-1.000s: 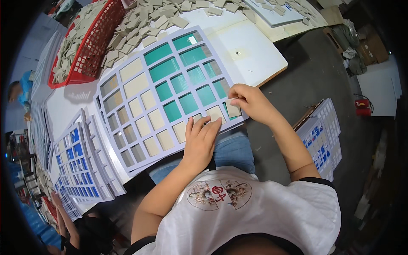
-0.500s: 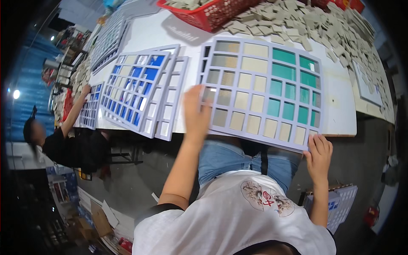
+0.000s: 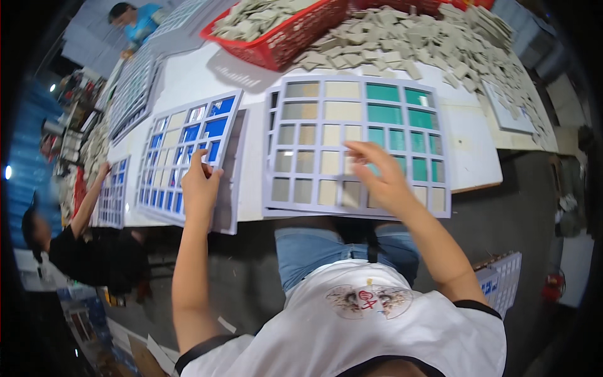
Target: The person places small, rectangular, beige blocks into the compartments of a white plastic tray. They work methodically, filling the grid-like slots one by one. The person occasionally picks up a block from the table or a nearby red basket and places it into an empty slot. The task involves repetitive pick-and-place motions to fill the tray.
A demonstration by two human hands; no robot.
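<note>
At the centre of the frame lies a grey grid tray point(image 3: 352, 113) on the white worktop point(image 3: 471, 157), its cells filled with beige tiles on the left and teal tiles at the upper right. The right hand point(image 3: 380, 179) rests flat on the tray's lower middle, fingers spread apart and pressing on the beige tiles. Left of centre, the left hand point(image 3: 200, 185) rests on the lower edge of a second grid tray with blue tiles point(image 3: 182, 147), fingers loosely apart, thumb on the frame. The two trays lie just beside each other. At the top, a red basket point(image 3: 282, 38) holds loose grey tiles, next to a heap of tiles point(image 3: 440, 44). At the far left, another person point(image 3: 75, 245) reaches toward the worktop.
</note>
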